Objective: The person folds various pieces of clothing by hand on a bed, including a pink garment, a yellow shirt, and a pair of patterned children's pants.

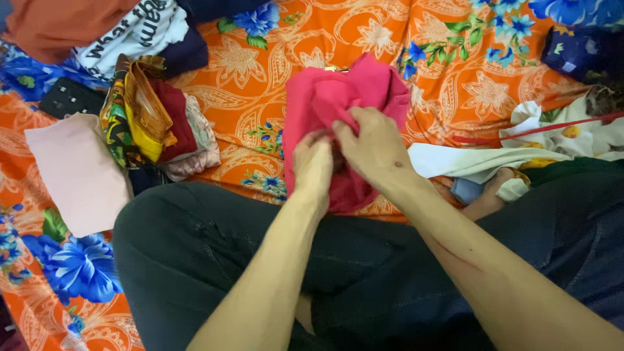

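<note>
A bright pink garment [338, 97] lies bunched on the orange flowered bedsheet [260, 71] in front of my crossed legs. My left hand [313, 168] grips its lower part, fingers closed into the cloth. Beside it, my right hand [374, 146] also pinches the same pink fabric near the middle. Both hands touch each other over the garment.
A stack of folded clothes [156, 120] in yellow, maroon and pale pink sits at the left, with a folded light pink cloth [81, 172] beside it. White and cream garments [513, 156] lie at the right. More clothes [97, 26] pile at the top left. My dark trousers [364, 273] fill the foreground.
</note>
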